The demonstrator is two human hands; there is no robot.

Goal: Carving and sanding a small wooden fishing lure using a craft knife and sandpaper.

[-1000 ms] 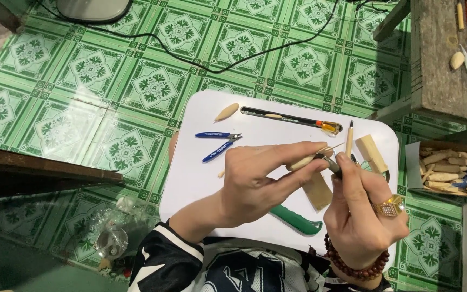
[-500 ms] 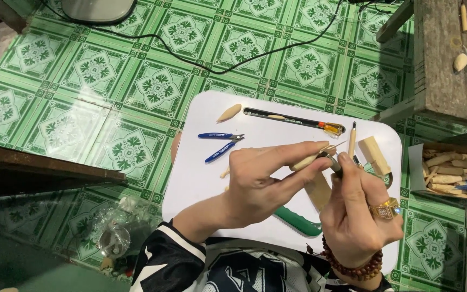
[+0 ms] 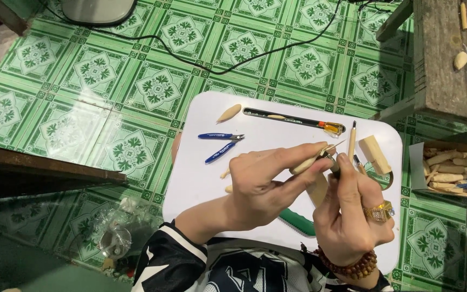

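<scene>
Seen over a white board (image 3: 206, 184) resting on the lap, above a green patterned tile floor (image 3: 109, 97). Left hand (image 3: 260, 184) closed around a slim pale wooden piece (image 3: 312, 161), fingers pinched together on it, piece held just above the board's middle and angled up toward its far right. Right hand (image 3: 352, 216) closed on a small dark-handled carving tool (image 3: 332, 162), tip meeting the wooden piece at its upper end; gold ring and bead bracelet worn on this hand. On the board's far edge: a pale almond-shaped wood blank (image 3: 228, 113) and a long black screwdriver with an amber handle (image 3: 293, 117). Nearer the board's left side: blue-handled pliers (image 3: 220, 146). At the board's right side: a pencil (image 3: 352, 139) and a rectangular wooden block (image 3: 374, 153). Partly hidden beneath the hands: a green-handled tool (image 3: 297, 221). Off the board's right edge: a cardboard box of carved wooden pieces (image 3: 449, 168). Beyond the board's far right corner: a rough wooden bench (image 3: 444, 70).
</scene>
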